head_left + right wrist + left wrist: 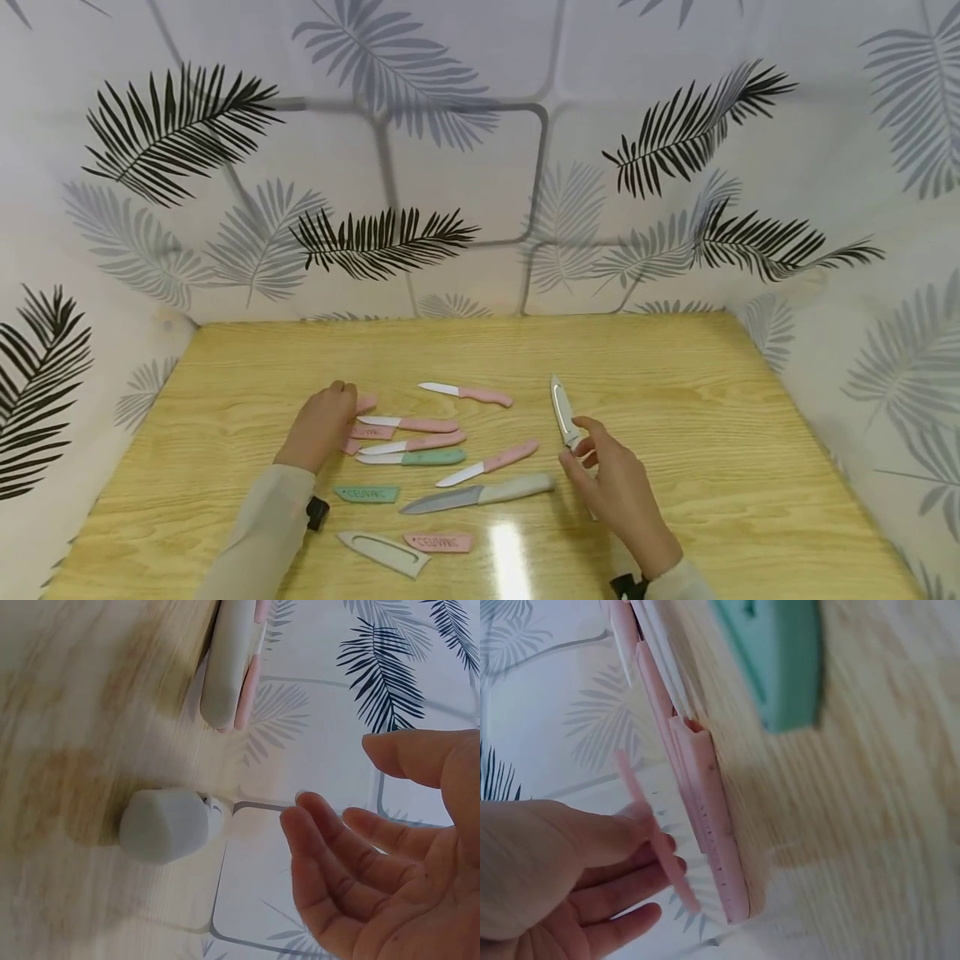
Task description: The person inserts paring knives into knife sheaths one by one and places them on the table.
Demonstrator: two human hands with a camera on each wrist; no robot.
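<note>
Left hand (pixel 321 425) grip loose, fingers on a pink sheath (pixel 656 840). Right hand (pixel 611 483) grip wide, holding nothing, beside grey knife (pixel 562 411) on tabletop (pixel 712 400).

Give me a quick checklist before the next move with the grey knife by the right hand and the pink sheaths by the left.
1. Right hand grips the upright-lying grey knife: not ok; fingers open, handle apart in the wrist view.
2. Its blade points away from the person: ok.
3. Left hand holds a pink sheath: cannot tell; blurred.
4. Grey sheath lies free near the table front: ok.
5. Both hands apart from the other blades: ok.
</note>
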